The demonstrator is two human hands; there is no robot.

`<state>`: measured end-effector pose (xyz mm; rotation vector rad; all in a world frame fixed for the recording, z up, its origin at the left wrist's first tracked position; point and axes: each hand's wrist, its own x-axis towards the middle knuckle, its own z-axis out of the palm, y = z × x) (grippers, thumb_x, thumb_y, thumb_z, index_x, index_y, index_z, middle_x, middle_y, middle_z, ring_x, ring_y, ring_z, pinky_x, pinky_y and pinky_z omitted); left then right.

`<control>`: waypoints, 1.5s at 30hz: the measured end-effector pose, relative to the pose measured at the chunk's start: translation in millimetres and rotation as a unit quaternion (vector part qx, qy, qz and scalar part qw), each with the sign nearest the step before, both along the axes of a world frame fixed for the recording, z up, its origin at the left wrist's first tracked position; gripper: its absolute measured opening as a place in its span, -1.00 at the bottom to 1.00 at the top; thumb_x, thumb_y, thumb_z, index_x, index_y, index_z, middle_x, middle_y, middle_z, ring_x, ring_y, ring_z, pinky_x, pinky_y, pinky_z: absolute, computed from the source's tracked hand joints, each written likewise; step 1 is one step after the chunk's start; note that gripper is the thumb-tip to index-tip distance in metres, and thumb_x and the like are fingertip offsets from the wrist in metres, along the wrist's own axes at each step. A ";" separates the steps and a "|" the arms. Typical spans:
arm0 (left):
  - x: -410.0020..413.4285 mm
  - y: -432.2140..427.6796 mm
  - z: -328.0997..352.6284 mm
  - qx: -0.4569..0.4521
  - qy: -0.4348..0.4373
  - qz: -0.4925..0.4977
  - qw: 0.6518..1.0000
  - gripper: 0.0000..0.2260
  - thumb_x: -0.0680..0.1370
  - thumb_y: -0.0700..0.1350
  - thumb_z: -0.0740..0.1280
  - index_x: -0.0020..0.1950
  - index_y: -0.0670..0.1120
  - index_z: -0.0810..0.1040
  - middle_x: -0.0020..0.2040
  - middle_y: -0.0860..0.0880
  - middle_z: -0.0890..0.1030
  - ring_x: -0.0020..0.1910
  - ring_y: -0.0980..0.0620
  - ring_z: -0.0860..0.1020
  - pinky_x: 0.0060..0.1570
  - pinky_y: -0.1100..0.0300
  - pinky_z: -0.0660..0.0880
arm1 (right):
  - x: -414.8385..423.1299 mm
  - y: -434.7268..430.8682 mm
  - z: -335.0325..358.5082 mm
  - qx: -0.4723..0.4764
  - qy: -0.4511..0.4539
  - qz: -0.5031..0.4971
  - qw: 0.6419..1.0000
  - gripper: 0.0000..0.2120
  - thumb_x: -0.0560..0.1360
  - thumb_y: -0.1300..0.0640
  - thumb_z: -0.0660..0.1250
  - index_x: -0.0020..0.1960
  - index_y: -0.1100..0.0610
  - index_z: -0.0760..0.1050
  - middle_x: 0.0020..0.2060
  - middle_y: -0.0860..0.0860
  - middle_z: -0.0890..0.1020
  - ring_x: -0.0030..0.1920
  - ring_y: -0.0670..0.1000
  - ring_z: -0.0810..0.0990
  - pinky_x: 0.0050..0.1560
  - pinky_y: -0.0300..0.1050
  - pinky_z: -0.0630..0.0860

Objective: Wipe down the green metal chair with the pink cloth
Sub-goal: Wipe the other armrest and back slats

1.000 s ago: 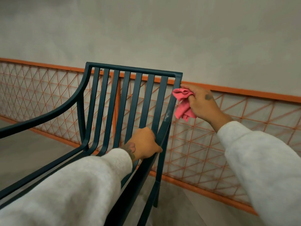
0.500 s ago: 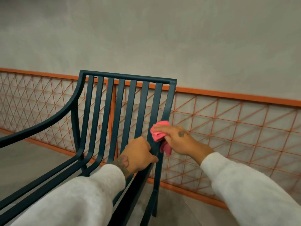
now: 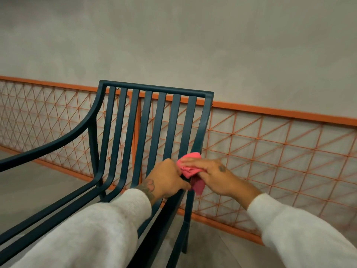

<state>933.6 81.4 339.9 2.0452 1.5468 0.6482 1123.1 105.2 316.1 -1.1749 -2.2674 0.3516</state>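
The crumpled pink cloth is located on the lower part of the right-hand upright of the chair back, pressed against the metal. One loose end hangs down below the hand, on the outer side of the upright.

The right hand holds the pink cloth. Its fingers lie together across the top of the bunched fabric and close it onto the upright. The thumb is hidden beneath the cloth, so its position cannot be stated.

The left hand grips the frame of the dark green metal chair just beside the cloth, on the inner side of the same upright. Its fingers are curled round the bar, and the thumb tip reaches the hanging end of the cloth. The two hands are close together, almost touching.

The chair has a back of vertical flat slats under a straight top rail, and a curved armrest on the far left side. Both forearms wear light grey sleeves.

Behind the chair runs an orange metal lattice railing with a solid orange top bar. Beyond it stands a plain grey wall. The chair stands on a grey floor.
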 end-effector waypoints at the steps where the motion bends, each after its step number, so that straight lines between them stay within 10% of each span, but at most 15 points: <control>1: -0.2 -0.7 0.9 -0.002 -0.003 0.001 1.000 -0.67 0.39 -0.07 0.58 -0.41 -0.13 0.49 -0.42 -0.03 0.52 -0.42 0.08 0.47 -0.28 0.15 0.55 | 5.5 -2.5 1.7 -0.011 -0.001 0.018 1.000 -0.44 0.53 0.43 0.17 0.35 -0.11 0.49 0.29 -0.30 0.47 0.34 -0.29 0.40 0.38 -0.39 0.24; 11: -2.5 4.1 -1.1 -0.004 -0.002 -0.003 1.000 -0.68 0.41 -0.03 0.57 -0.22 -0.28 0.62 -0.36 -0.07 0.53 -0.39 0.04 0.49 -0.32 0.19 0.54 | -8.5 20.3 0.6 0.030 0.042 -0.057 0.997 -0.50 0.53 0.42 0.15 0.33 0.01 0.53 0.34 -0.04 0.52 0.23 0.02 0.57 0.17 -0.54 0.34; 15: -2.8 0.9 -0.5 0.004 -0.003 -0.017 1.000 -0.74 0.42 -0.07 0.56 -0.21 -0.26 0.64 -0.37 -0.05 0.57 -0.44 0.11 0.48 -0.50 0.42 0.37 | -4.6 -9.6 -13.2 0.011 0.047 0.014 0.999 -0.43 0.49 0.48 0.17 0.35 0.01 0.51 0.32 -0.14 0.52 0.36 -0.24 0.41 0.37 -0.42 0.24; 25: 0.3 3.1 2.0 0.007 0.047 -0.022 0.999 -0.72 0.45 -0.06 0.54 -0.29 -0.19 0.54 -0.36 -0.04 0.54 -0.38 0.08 0.50 -0.34 0.20 0.52 | -10.0 2.0 -5.2 -0.019 0.124 -0.063 0.990 -0.51 0.57 0.43 0.14 0.34 0.02 0.52 0.36 -0.14 0.45 0.29 -0.25 0.41 0.21 -0.60 0.22; 31: 5.2 9.4 9.6 0.014 0.054 -0.023 0.998 -0.78 0.46 -0.06 0.51 -0.30 -0.09 0.54 -0.35 0.02 0.56 -0.35 0.09 0.55 -0.38 0.33 0.48 | 4.8 -9.8 4.9 -0.120 0.153 0.003 0.981 -0.54 0.57 0.38 0.18 0.25 -0.07 0.60 0.18 -0.15 0.64 0.23 -0.18 0.55 0.28 -0.23 0.45; 41: 26.8 28.3 18.9 0.030 0.115 -0.001 0.993 -0.69 0.42 0.01 0.56 0.01 -0.15 0.61 -0.08 -0.05 0.60 -0.12 0.00 0.62 -0.05 0.09 0.64 | 44.4 28.4 92.5 0.029 0.184 -0.130 0.974 -0.64 0.67 0.24 0.08 0.24 -0.12 0.52 -0.01 0.02 0.64 -0.19 -0.08 0.68 -0.20 -0.29 0.59; 45: 28.7 32.1 26.9 -0.001 0.142 -0.013 0.990 -0.72 0.43 0.00 0.55 -0.10 -0.15 0.55 -0.14 -0.06 0.60 -0.15 0.00 0.63 -0.06 0.13 0.64 | 44.7 48.4 127.6 0.135 0.135 -0.152 0.970 -0.54 0.59 0.38 0.09 0.32 0.00 0.53 0.12 -0.04 0.60 -0.10 -0.11 0.65 -0.09 -0.53 0.45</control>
